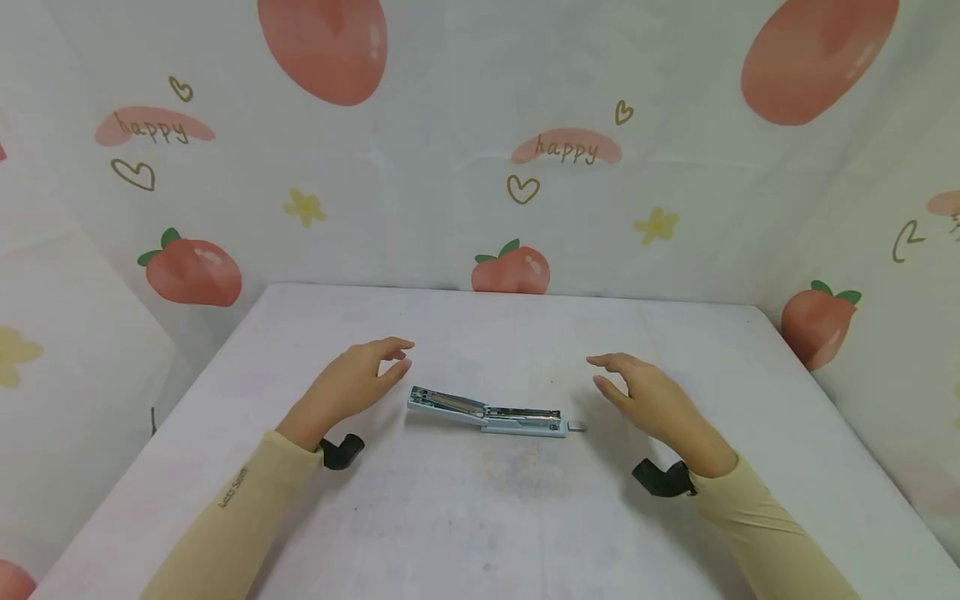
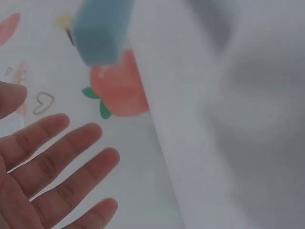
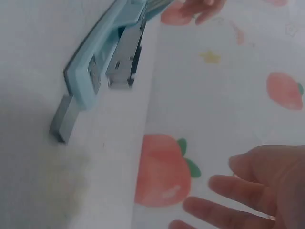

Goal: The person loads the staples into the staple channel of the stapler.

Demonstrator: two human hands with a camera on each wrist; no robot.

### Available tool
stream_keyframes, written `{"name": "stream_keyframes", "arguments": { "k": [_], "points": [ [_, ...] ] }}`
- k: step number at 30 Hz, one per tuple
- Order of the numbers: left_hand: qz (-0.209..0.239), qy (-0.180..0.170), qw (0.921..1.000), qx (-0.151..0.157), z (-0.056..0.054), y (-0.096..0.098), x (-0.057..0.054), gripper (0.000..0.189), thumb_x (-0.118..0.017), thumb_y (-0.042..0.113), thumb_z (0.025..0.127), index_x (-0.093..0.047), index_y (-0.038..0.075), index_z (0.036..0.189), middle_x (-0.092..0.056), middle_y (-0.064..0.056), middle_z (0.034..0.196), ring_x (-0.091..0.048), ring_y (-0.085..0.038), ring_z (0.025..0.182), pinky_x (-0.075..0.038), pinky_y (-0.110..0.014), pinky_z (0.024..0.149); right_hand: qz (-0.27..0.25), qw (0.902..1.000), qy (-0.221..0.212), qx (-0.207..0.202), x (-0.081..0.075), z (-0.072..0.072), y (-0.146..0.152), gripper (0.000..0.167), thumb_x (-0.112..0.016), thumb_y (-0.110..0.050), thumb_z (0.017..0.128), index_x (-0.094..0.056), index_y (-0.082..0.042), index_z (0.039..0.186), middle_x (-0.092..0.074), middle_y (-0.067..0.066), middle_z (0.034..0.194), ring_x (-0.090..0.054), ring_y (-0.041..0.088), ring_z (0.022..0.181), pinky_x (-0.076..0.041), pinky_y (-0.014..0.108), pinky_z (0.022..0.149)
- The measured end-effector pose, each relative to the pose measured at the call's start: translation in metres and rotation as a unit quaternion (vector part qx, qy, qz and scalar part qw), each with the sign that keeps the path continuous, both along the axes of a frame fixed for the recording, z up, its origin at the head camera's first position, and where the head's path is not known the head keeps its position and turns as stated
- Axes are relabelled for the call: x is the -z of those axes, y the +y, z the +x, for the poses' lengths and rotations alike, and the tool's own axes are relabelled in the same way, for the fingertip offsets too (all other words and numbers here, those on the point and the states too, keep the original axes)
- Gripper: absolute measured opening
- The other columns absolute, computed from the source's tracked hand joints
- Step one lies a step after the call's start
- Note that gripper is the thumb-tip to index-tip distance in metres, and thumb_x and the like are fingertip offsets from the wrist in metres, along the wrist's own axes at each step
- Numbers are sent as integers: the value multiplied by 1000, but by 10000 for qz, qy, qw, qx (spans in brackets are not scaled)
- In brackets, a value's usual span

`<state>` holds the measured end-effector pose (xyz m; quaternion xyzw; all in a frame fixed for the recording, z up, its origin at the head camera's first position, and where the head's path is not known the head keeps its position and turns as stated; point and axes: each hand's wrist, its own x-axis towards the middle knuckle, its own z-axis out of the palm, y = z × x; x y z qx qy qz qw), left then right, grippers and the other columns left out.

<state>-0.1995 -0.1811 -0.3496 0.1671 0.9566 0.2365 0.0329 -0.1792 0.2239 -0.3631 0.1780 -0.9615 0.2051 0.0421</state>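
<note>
A light blue stapler [image 1: 487, 412], swung wide apart with its metal staple channel showing, lies on the table between the two hands. At its right end sits a short grey metal strip [image 3: 64, 119], which looks like a row of staples, right by the base's tip. My left hand [image 1: 351, 382] hovers beside the stapler's raised left end, fingers relaxed and holding nothing. To the right of the metal strip is my right hand [image 1: 660, 404], its fingers loosely extended and also holding nothing. In the left wrist view the stapler's blue end [image 2: 102, 38] appears blurred and close.
The white table [image 1: 420, 533] carries a few faint stains and specks. Behind it hangs a white cloth [image 1: 420, 208] printed with peaches, hearts and flowers, which also runs along the left and right sides. Black wrist bands [image 1: 663, 477] sit at both cuffs.
</note>
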Motion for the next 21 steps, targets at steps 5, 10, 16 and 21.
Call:
{"name": "stream_keyframes", "arguments": {
  "k": [5,10,16,21],
  "points": [
    [978,-224,9945,288,4,2,-3,37,-50,32,101,-55,17,134,-63,-9,127,-56,-30,122,-43,-54,98,-913,9954,-9,-298,-2,4,-6,44,-57,-28,99,-50,-11,139,-58,9,135,-55,30,122,-44,53,96],
    [1748,-467,9820,541,7,2,0,38,-50,33,101,-53,14,134,-59,-10,133,-57,-29,122,-45,-51,99,-1576,9859,-8,-565,1,8,-10,52,-60,-23,97,-42,-13,145,-53,9,139,-50,30,128,-39,57,101],
    [2205,-808,9703,587,9,0,6,42,-51,30,101,-48,10,138,-52,-15,140,-52,-32,126,-42,-53,102,-2012,9757,49,-870,8,10,-16,57,-63,-23,95,-40,-16,146,-50,6,143,-45,25,132,-35,48,107],
    [2302,-996,9663,576,12,1,10,45,-54,28,100,-46,9,140,-47,-17,143,-49,-34,129,-41,-53,103,-2149,9719,-145,-949,18,10,-20,59,-67,-24,93,-41,-19,146,-51,4,143,-45,20,133,-34,31,110]
  ]
}}
